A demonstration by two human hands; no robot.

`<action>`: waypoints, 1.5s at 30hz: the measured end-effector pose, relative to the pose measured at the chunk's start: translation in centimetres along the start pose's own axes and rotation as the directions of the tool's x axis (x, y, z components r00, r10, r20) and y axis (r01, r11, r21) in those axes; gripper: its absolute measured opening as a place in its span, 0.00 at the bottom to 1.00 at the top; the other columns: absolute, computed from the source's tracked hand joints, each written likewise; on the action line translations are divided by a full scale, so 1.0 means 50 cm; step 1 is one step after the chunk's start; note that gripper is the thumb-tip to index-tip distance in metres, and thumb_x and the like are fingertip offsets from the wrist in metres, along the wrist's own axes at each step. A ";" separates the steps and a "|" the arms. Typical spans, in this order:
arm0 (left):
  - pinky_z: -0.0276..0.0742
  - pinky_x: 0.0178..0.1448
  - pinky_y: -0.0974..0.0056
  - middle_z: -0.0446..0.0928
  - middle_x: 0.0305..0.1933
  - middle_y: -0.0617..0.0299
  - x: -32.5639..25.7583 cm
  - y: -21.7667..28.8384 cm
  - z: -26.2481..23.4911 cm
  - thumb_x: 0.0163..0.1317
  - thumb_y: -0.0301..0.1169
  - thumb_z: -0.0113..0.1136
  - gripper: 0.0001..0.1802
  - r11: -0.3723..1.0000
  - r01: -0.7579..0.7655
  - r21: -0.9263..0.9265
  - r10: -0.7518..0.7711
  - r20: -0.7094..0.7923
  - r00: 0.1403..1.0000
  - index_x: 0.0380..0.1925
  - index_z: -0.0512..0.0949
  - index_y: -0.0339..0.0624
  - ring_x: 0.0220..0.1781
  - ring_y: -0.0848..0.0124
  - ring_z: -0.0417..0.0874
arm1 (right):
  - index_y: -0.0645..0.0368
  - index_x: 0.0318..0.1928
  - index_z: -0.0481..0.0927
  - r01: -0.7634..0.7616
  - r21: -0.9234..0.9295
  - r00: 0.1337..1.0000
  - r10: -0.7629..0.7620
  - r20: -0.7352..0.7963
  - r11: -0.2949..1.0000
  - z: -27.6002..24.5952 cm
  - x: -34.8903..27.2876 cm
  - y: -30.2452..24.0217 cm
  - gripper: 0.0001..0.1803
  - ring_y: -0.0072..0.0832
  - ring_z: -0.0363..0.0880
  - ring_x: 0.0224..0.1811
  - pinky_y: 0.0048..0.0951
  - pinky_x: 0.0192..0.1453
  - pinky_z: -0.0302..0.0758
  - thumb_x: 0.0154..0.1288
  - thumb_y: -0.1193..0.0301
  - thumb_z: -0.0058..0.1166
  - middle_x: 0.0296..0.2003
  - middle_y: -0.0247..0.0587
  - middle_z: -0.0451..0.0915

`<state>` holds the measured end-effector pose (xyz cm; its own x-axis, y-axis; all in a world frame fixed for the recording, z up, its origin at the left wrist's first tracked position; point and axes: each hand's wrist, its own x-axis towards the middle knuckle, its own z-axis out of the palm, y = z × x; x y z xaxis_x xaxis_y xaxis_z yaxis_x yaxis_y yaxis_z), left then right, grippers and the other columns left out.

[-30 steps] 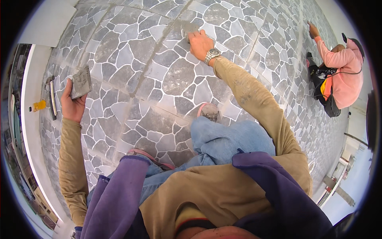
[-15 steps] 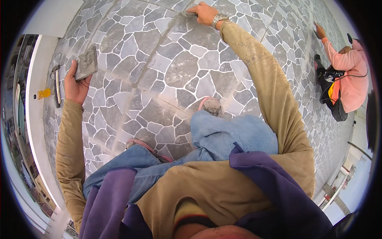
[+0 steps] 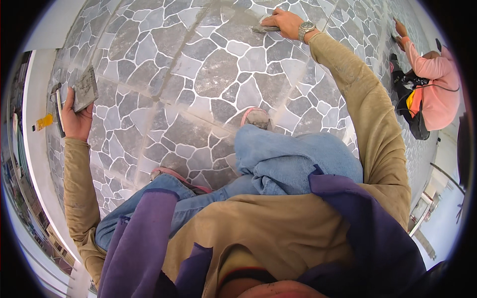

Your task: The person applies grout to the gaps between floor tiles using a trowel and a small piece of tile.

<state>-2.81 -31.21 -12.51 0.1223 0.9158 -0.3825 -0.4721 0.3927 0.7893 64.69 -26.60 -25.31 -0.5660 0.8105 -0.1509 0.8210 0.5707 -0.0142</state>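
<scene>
Holding, left hand (image 3: 78, 119): half-curled, thumb and fingers clamping a mortar-smeared square board (image 3: 86, 90), near a hammer (image 3: 60, 110). Right hand (image 3: 288, 24): fingers closed around a thin flat scraper (image 3: 266, 29), at the stone-patterned tile floor (image 3: 216, 74).

A grey tiled floor (image 3: 216, 74) with white-veined stone patterning spread toward twelve o'clock; a plain white wall (image 3: 49, 27) stood at ten, pale-blue sky (image 3: 445, 223) at four.

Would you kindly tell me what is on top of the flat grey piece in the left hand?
The flat grey piece bears rough, paste-like grey material on its visible face. Its underside, and the parts of the left hand beneath it, are hidden.
</scene>
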 end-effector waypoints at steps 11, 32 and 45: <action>0.89 0.57 0.59 0.82 0.58 0.52 -0.028 0.018 -0.074 0.79 0.38 0.50 0.19 1.000 -0.013 0.007 0.014 -0.060 0.998 0.57 0.75 0.34 0.56 0.62 0.87 | 0.50 0.52 0.84 -0.431 0.153 0.884 0.450 -0.125 0.889 -0.028 0.029 -0.113 0.19 0.46 0.80 0.51 0.46 0.54 0.81 0.60 0.73 0.53 0.46 0.47 0.83; 0.89 0.56 0.58 0.81 0.59 0.51 0.039 -0.006 -0.020 0.79 0.37 0.49 0.19 0.999 0.040 -0.027 -0.040 0.014 0.999 0.58 0.74 0.33 0.57 0.62 0.86 | 0.49 0.52 0.86 -0.353 0.242 0.918 0.385 -0.097 0.904 -0.044 0.044 -0.151 0.22 0.45 0.78 0.52 0.47 0.51 0.82 0.55 0.75 0.53 0.45 0.42 0.86; 0.89 0.57 0.56 0.81 0.59 0.47 0.033 -0.072 0.141 0.79 0.39 0.48 0.21 0.985 0.165 0.045 -0.169 0.128 0.977 0.58 0.74 0.31 0.57 0.58 0.86 | 0.49 0.55 0.85 0.058 0.262 0.998 -0.061 0.005 0.963 -0.021 0.211 -0.106 0.23 0.46 0.80 0.54 0.44 0.58 0.78 0.59 0.75 0.54 0.50 0.44 0.85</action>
<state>5.23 -30.51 -12.60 0.3111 0.8391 -0.4462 -0.4053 0.5418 0.7364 54.28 -20.93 -25.81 -0.6147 0.7734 -0.1545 0.7778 0.5619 -0.2816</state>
